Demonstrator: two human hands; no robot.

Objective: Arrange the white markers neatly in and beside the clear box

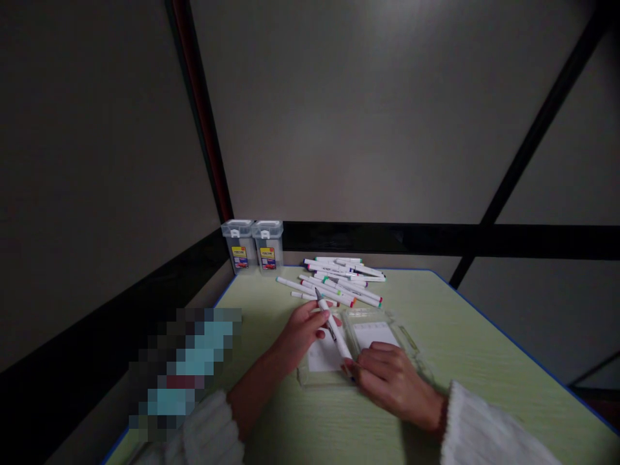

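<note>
A white marker [335,328] with a grey upper end slants over an open clear plastic case. My left hand [306,328] is closed around its upper half. At the marker's lower end, the fingers of my right hand [390,378] are pinched closed on it; they partly hide that end. Beneath both hands lies the clear case [304,381], opened flat, with a white paper insert [372,334] in each half. Just beyond the case is a loose pile of white markers [329,287] with coloured ends.
Two clear lidded boxes [267,252] with yellow labels stand side by side at the table's back left corner. The pale green table [465,349] has a blue edge and meets walls at the back and left. A blurred-out patch covers the left edge.
</note>
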